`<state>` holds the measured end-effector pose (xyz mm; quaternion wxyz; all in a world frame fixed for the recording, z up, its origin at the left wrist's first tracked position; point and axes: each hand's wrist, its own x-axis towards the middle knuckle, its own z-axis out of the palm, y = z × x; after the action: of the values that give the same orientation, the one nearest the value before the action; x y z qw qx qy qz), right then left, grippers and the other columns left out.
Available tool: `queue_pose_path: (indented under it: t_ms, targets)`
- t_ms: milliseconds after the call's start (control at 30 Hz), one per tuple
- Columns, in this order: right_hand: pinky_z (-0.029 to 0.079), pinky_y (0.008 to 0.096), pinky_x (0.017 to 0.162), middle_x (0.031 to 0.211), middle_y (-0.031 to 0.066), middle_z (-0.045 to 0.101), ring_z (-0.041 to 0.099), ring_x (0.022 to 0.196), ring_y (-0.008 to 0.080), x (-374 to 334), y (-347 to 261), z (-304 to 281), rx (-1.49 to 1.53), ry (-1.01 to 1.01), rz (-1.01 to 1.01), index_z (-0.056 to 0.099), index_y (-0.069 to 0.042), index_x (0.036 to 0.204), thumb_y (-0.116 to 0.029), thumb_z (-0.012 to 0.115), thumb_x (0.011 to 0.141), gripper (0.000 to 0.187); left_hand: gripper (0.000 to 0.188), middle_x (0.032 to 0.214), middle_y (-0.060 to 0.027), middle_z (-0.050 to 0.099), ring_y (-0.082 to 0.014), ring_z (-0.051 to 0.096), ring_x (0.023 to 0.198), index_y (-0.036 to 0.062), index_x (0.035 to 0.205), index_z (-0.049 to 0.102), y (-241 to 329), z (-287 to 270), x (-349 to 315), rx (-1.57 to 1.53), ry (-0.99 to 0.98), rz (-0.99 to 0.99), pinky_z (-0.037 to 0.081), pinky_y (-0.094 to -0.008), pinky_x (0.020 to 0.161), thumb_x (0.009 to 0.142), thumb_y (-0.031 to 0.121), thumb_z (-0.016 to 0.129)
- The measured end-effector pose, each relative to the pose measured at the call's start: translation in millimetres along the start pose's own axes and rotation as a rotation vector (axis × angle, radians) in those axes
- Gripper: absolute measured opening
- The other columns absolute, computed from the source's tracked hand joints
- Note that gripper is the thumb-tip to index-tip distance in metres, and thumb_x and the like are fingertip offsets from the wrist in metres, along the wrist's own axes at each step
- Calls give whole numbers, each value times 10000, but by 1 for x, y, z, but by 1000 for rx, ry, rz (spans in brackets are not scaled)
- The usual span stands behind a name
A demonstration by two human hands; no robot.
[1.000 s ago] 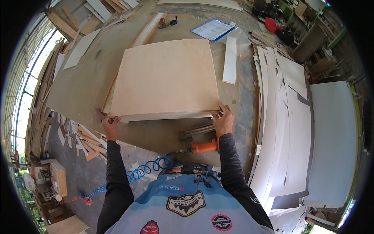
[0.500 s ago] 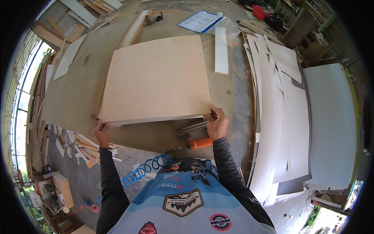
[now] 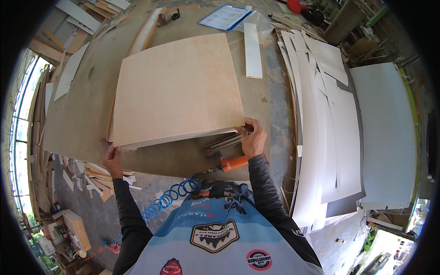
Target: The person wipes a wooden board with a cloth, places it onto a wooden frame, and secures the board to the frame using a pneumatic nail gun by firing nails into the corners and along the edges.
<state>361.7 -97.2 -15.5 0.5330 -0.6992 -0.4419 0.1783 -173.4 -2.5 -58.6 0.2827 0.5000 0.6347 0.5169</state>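
A broad pale plywood panel [image 3: 176, 87] lies in front of me above a brown worktop, its near edge raised with a gap of shadow below. My left hand [image 3: 112, 161] pinches the near left corner, fingers closed. At the near right corner my right hand [image 3: 253, 139] grips the panel between thumb and fingers. Just under that corner, several grey strips [image 3: 223, 144] lie on the worktop. Beside my right wrist rests an orange air tool [image 3: 233, 163], partly covered by the wrist. From it a blue coiled hose [image 3: 172, 199] runs to the left.
On the worktop [image 3: 78, 119] beyond the panel are a long wooden strip [image 3: 145, 34], a tape measure [image 3: 175, 14], a blue clipboard [image 3: 224, 17] and a white board strip [image 3: 253, 50]. White sheets [image 3: 316, 123] are stacked to the right. Wood offcuts [image 3: 98, 178] lie at lower left.
The whole scene has shifted slightly left and upward in the picture. Both hands keep hold of the same panel corners, and more of the grey strips shows beneath the near edge.
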Motion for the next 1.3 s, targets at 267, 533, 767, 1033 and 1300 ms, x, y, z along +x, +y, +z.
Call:
queue_pose_path:
  t_ms: [267,533,767,1033,1300]
  targets:
    - [539,422,652,861,159,654,683,775,363,24,-4,-21,-218,-185,-237,605,17,835,-13,775,783,181,348,1134,-126,709,-182,669,1055,-62,1188,658,-15,5,-2,-84,57,43,518,-302,966,881,50,780]
    - [518,481,666,857,198,650,659,782,420,40,5,-26,-366,-334,-270,570,12,858,-50,783,783,234,330,1116,-114,693,-173,669,1015,-45,1168,599,-26,4,-1,-8,62,106,526,-300,943,914,91,759]
    - [526,518,728,892,235,645,650,835,456,43,-1,-28,-488,-440,-283,535,28,928,-113,774,814,299,318,1144,-127,676,-178,648,1054,-29,1134,582,-33,1,1,-20,40,131,510,-308,959,911,103,766]
    - [523,497,779,929,240,651,651,890,432,62,-16,-38,-681,-690,-395,558,36,950,-51,730,791,250,321,1185,-146,657,-192,637,1077,-27,1103,583,-19,-6,5,73,-69,155,506,-323,965,910,145,774]
    - [516,498,831,951,225,650,647,925,419,63,-28,-35,-762,-743,-366,610,43,886,-65,730,774,196,264,1098,-122,679,-183,658,1000,-19,1060,599,12,-11,12,310,-202,199,514,-322,921,910,134,753]
